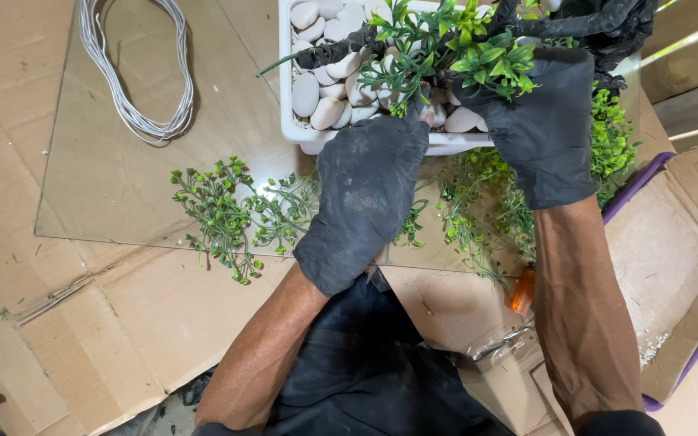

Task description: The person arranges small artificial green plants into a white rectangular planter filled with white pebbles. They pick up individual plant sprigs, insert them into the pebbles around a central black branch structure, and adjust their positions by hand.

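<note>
1. The left hand [369, 190], in a black glove, rests on the front rim of the white planter [309, 139]; its grip looks closed about the base of a green sprig [414, 48], though the fingertips are hidden among the leaves
2. The right hand [544, 121], also gloved, is clenched around the dark trunk [341, 50] and its foliage, just above the stones [317, 97]
3. To do this well, I judge the trunk should be held steady by the right hand while the left presses the sprig straight in, without knocking stones out
4. The planter holds white pebbles, packed close, with the trunk rising out of them
5. Loose sprigs [228, 214] lie on the glass sheet [107, 186] just in front of the planter
6. An open box [680, 266] at the right holds only some pale crumbs
7. A coil of wire [135, 73] lies well apart at the left
</note>
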